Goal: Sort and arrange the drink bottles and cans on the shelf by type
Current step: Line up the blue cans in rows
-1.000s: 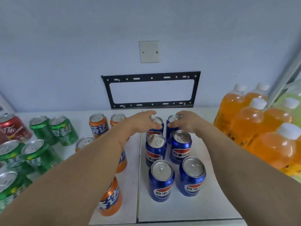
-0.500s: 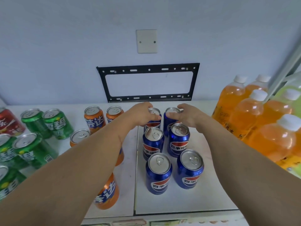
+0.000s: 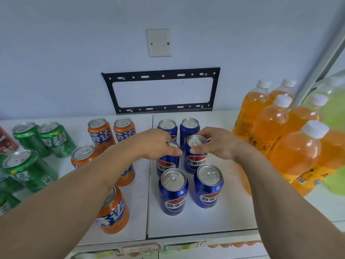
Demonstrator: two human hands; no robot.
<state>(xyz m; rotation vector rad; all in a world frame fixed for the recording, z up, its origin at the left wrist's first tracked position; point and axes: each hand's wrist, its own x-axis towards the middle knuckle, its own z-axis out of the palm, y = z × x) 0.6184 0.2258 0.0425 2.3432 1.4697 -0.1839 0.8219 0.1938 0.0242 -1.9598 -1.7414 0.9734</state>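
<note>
Several blue cola cans stand in two columns on the white shelf [image 3: 233, 212]. My left hand [image 3: 156, 144] grips the top of the middle-left blue can [image 3: 167, 164]. My right hand [image 3: 216, 143] grips the top of the middle-right blue can [image 3: 196, 156]. Two blue cans [image 3: 189, 130] stand behind them and two blue cans [image 3: 173, 191] in front. Orange soda cans [image 3: 101, 133] stand left of the blue ones, partly hidden by my left forearm. Green soda cans [image 3: 54, 139] fill the left side.
Orange drink bottles [image 3: 272, 126] with white caps crowd the right side, with pale green bottles [image 3: 334, 113] beyond them. A red can [image 3: 7, 144] shows at the far left edge. A black wall bracket [image 3: 162, 90] hangs behind the shelf.
Both hands have drawn back from the rear pair of blue cans to the middle pair and now hold their tops. The view has tilted slightly.
</note>
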